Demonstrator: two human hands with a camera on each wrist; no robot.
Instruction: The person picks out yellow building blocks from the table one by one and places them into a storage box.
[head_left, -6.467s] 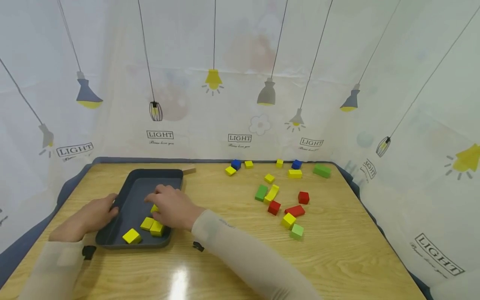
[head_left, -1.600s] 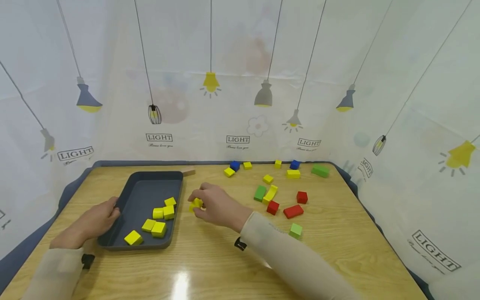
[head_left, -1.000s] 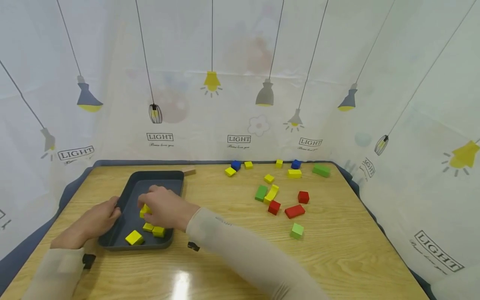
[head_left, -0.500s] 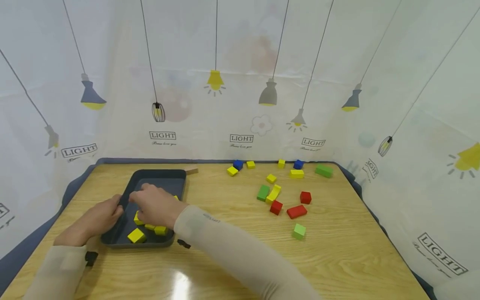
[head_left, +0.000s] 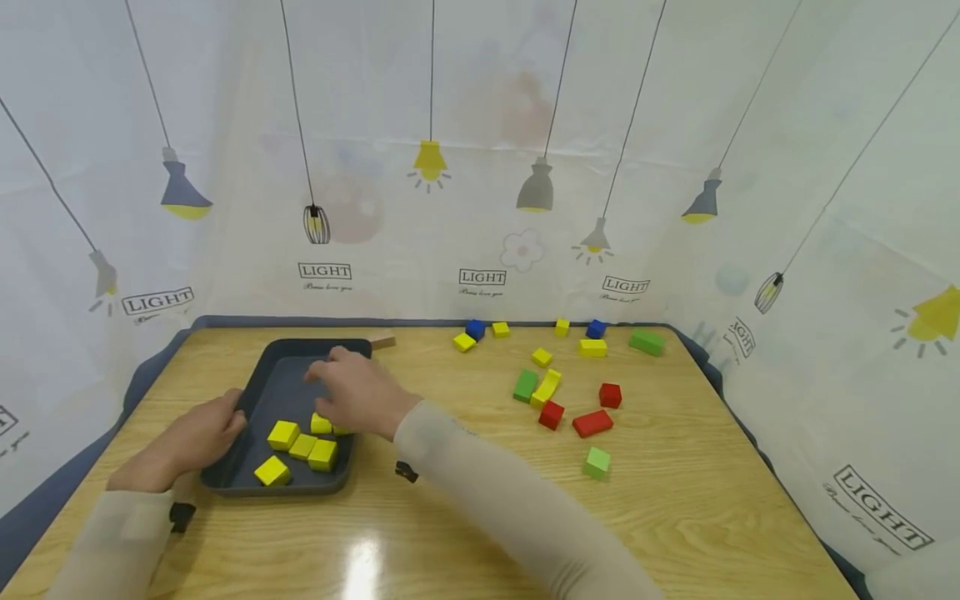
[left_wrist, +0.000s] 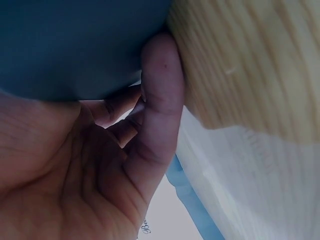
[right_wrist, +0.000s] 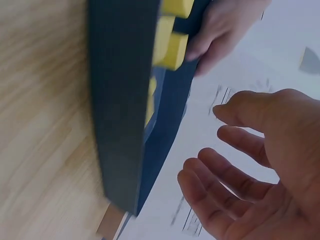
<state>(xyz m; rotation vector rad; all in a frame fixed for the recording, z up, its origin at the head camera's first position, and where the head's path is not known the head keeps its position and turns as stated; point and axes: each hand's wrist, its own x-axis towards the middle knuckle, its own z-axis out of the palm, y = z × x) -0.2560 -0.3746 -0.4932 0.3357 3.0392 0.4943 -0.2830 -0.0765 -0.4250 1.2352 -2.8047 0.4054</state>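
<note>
My left hand (head_left: 183, 437) grips the left wall of a dark grey tray (head_left: 281, 392); in the left wrist view the fingers (left_wrist: 162, 95) press against the tray's outer side. Several yellow blocks (head_left: 283, 435) lie inside, grouped toward the near end. Over the tray's right side hovers my right hand (head_left: 363, 392), fingers apart, hiding part of a yellow block beneath it. The right wrist view shows that hand (right_wrist: 260, 170) with nothing between its loosely bent fingers, above the tray wall (right_wrist: 120, 110).
On the table's right half lie red blocks (head_left: 592, 423), a light green cube (head_left: 597, 462), a green block (head_left: 526, 385) and a curved yellow block (head_left: 546, 388). More yellow blocks, blue cubes (head_left: 476, 331) and a green block (head_left: 647, 342) sit farther back. A brown wooden piece (head_left: 382, 340) touches the tray's far corner.
My right hand has brought a yellow cube from the table into the tray, let it go beside the others, and drawn back rightward. My left hand has stayed on the tray.
</note>
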